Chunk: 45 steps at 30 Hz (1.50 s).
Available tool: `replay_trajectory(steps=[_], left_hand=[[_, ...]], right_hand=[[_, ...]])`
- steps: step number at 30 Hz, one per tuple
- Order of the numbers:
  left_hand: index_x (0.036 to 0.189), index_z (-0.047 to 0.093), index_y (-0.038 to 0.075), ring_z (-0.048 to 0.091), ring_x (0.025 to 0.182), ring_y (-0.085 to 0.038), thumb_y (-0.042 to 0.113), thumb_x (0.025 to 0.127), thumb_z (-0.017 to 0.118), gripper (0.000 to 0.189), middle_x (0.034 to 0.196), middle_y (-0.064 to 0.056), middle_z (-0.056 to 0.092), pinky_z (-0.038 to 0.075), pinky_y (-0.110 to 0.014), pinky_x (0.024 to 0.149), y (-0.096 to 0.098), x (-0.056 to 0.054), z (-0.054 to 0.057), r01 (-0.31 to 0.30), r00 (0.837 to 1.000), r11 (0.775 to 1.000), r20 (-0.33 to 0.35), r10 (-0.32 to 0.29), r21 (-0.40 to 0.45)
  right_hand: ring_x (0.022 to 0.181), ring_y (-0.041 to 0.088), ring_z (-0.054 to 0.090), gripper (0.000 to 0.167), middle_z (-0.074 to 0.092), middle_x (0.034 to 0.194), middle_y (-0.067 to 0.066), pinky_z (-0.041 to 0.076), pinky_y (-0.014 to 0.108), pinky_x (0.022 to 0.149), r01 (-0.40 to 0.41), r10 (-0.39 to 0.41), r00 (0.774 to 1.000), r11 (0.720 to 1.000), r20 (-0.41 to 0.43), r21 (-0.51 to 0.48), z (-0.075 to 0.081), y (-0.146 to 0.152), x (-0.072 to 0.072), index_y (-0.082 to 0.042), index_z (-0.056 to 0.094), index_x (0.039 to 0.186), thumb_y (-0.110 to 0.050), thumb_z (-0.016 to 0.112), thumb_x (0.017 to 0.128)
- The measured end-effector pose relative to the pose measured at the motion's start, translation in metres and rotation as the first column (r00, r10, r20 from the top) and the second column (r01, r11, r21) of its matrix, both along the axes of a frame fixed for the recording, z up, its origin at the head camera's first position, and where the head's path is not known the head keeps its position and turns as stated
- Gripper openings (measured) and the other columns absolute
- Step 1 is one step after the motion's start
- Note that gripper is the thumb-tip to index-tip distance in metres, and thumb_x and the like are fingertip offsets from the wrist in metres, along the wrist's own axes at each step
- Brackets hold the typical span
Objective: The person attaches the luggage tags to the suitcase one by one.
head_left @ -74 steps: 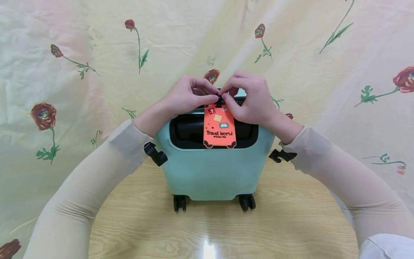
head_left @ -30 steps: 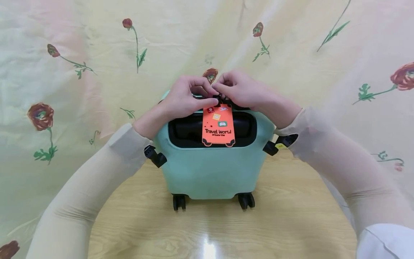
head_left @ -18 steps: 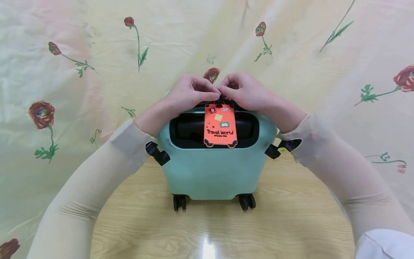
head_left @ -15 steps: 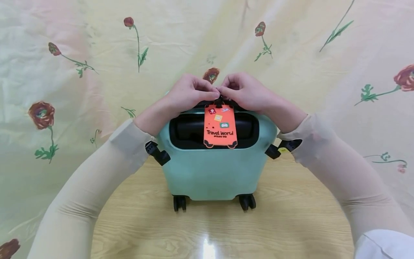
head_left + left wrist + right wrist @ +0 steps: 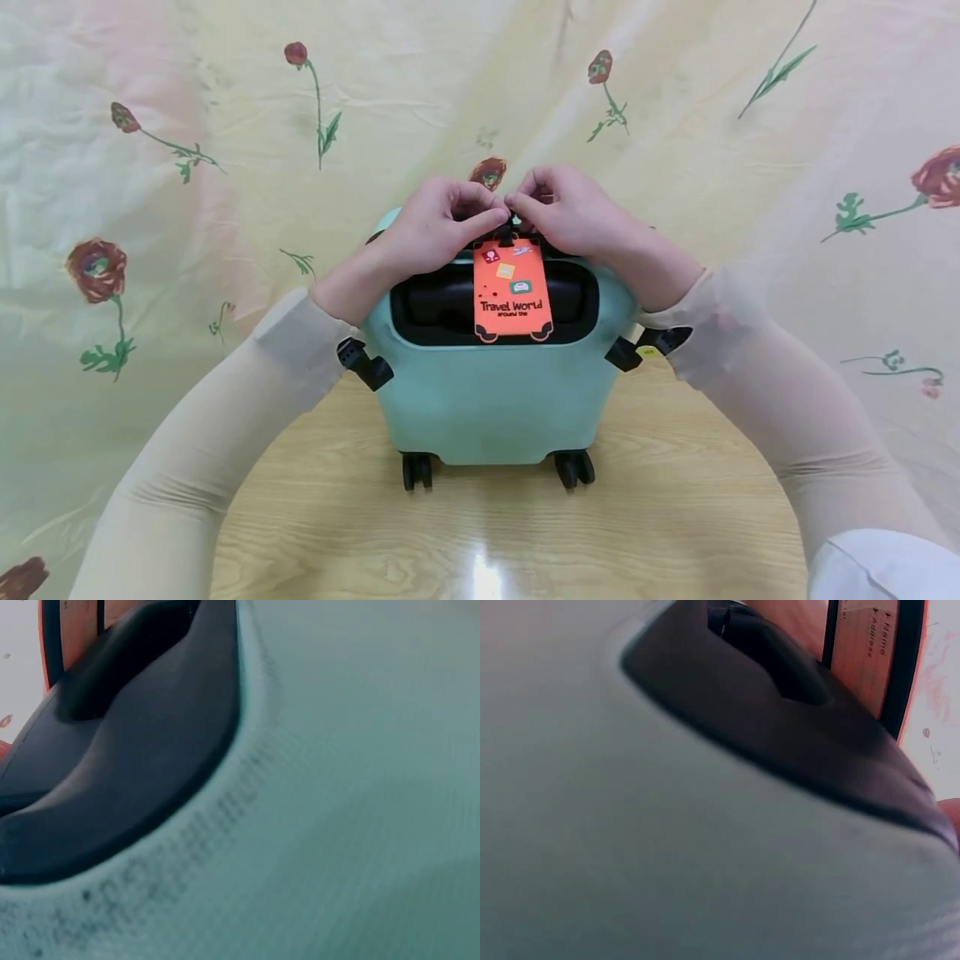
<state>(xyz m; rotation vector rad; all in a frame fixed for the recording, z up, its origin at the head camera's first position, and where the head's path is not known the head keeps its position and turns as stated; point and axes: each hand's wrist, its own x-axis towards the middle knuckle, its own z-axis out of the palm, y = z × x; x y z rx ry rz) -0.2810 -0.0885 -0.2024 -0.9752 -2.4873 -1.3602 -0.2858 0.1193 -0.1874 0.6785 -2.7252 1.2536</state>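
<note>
An orange luggage tag [image 5: 512, 287] printed "Travel World" hangs by its black strap [image 5: 506, 233] at the top of a mint-green suitcase [image 5: 495, 400]. My left hand [image 5: 431, 225] pinches the strap between thumb and index finger. Just right of it, my right hand [image 5: 573, 212] pinches the strap from the other side, fingertips nearly meeting. The fingers cover much of the strap and buckle area. In the left wrist view the tag's edge [image 5: 79, 630] shows beside the black handle recess [image 5: 150, 735]. The right wrist view shows the tag's back [image 5: 862, 660] with name and address lines.
The suitcase stands upright on black wheels [image 5: 573, 468] on a wood-grain table [image 5: 495, 542]. Behind it hangs a pale cloth [image 5: 420, 92] with printed flowers. Black camera mounts [image 5: 365, 364] jut from both wrists, close to the suitcase's sides.
The right hand has turned from fingers pointing down to a sideways pinch at the strap. The left hand keeps its hold, its thumb slightly higher. The tag stays hanging in front.
</note>
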Motion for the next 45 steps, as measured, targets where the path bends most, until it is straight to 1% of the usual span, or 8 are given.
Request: replay_trajectory(steps=[6, 14, 21, 25, 29, 32, 37, 45], left_hand=[[0.109, 0.079, 0.005, 0.067, 0.09, -0.021, 0.015, 0.099, 0.076, 0.015, 0.097, -0.008, 0.076, 0.054, -0.03, 0.087, -0.003, -0.001, -0.002, 0.036, 0.999, 0.999, -0.011, -0.035, 0.025], [0.108, 0.079, 0.006, 0.07, 0.092, -0.02, 0.013, 0.096, 0.079, 0.014, 0.097, -0.008, 0.077, 0.054, -0.036, 0.095, -0.004, -0.002, -0.004, 0.07, 0.996, 0.997, -0.054, -0.068, 0.035], [0.106, 0.08, 0.006, 0.071, 0.087, -0.02, 0.012, 0.097, 0.078, 0.011, 0.096, -0.009, 0.078, 0.056, -0.032, 0.086, -0.002, -0.002, -0.004, 0.06, 0.997, 0.997, -0.053, -0.057, 0.058], [0.108, 0.078, 0.006, 0.072, 0.087, -0.022, 0.012, 0.099, 0.075, 0.011, 0.102, -0.01, 0.078, 0.057, -0.029, 0.085, 0.0, -0.002, -0.003, 0.032, 0.999, 0.996, -0.022, -0.03, 0.088], [0.109, 0.071, 0.005, 0.072, 0.092, -0.022, 0.012, 0.103, 0.07, 0.01, 0.101, -0.011, 0.078, 0.058, -0.029, 0.09, 0.001, -0.002, -0.002, -0.017, 0.998, 0.987, 0.061, 0.008, 0.159], [0.11, 0.072, 0.006, 0.072, 0.093, -0.02, 0.018, 0.104, 0.069, 0.014, 0.098, -0.009, 0.077, 0.059, -0.03, 0.093, 0.002, -0.002, 0.0, -0.043, 0.994, 0.987, 0.11, 0.026, 0.153], [0.113, 0.081, 0.008, 0.07, 0.089, -0.019, 0.024, 0.104, 0.071, 0.021, 0.101, -0.006, 0.078, 0.058, -0.029, 0.088, 0.001, -0.003, 0.003, -0.036, 0.993, 0.996, 0.112, 0.026, 0.083], [0.113, 0.084, 0.013, 0.062, 0.081, -0.019, 0.03, 0.101, 0.075, 0.023, 0.092, -0.001, 0.076, 0.048, -0.026, 0.072, 0.002, 0.0, 0.006, -0.068, 0.988, 0.997, 0.141, 0.063, 0.031]], right_hand=[[0.089, 0.022, 0.061, 0.026, 0.068, 0.093, 0.003, 0.048, 0.029, 0.08, 0.009, -0.011, 0.999, 0.999, -0.051, -0.041, -0.004, -0.001, -0.002, -0.004, 0.069, 0.11, -0.028, 0.058, 0.11], [0.08, 0.016, 0.064, 0.014, 0.074, 0.086, -0.005, 0.048, 0.026, 0.075, -0.069, 0.053, 0.996, 0.974, -0.078, -0.218, -0.013, 0.006, -0.007, -0.007, 0.074, 0.104, -0.017, 0.065, 0.105], [0.081, 0.018, 0.063, 0.014, 0.068, 0.09, -0.004, 0.047, 0.028, 0.079, -0.06, 0.042, 0.996, 0.973, -0.084, -0.224, -0.012, 0.003, -0.003, -0.005, 0.067, 0.112, -0.016, 0.061, 0.107], [0.081, 0.021, 0.061, 0.012, 0.063, 0.096, 0.001, 0.045, 0.028, 0.08, -0.039, 0.004, 0.989, 0.97, -0.146, -0.238, -0.008, -0.004, 0.002, -0.006, 0.06, 0.115, -0.016, 0.056, 0.11], [0.08, 0.021, 0.06, 0.008, 0.065, 0.098, 0.003, 0.046, 0.025, 0.075, -0.1, 0.018, 0.958, 0.957, -0.285, -0.274, -0.007, -0.012, 0.003, -0.006, 0.06, 0.111, -0.013, 0.058, 0.108], [0.079, 0.019, 0.06, 0.006, 0.068, 0.093, -0.001, 0.048, 0.022, 0.072, -0.158, 0.033, 0.938, 0.927, -0.345, -0.339, -0.012, -0.012, 0.001, -0.004, 0.063, 0.108, -0.008, 0.06, 0.105], [0.081, 0.017, 0.062, 0.007, 0.068, 0.089, -0.006, 0.052, 0.02, 0.075, -0.2, 0.048, 0.937, 0.885, -0.345, -0.42, -0.017, -0.01, -0.002, -0.002, 0.067, 0.108, -0.005, 0.064, 0.103], [0.082, 0.016, 0.061, 0.009, 0.065, 0.092, -0.003, 0.052, 0.02, 0.077, -0.24, 0.095, 0.93, 0.89, -0.356, -0.389, -0.018, -0.009, -0.001, 0.004, 0.061, 0.112, -0.003, 0.058, 0.106]])
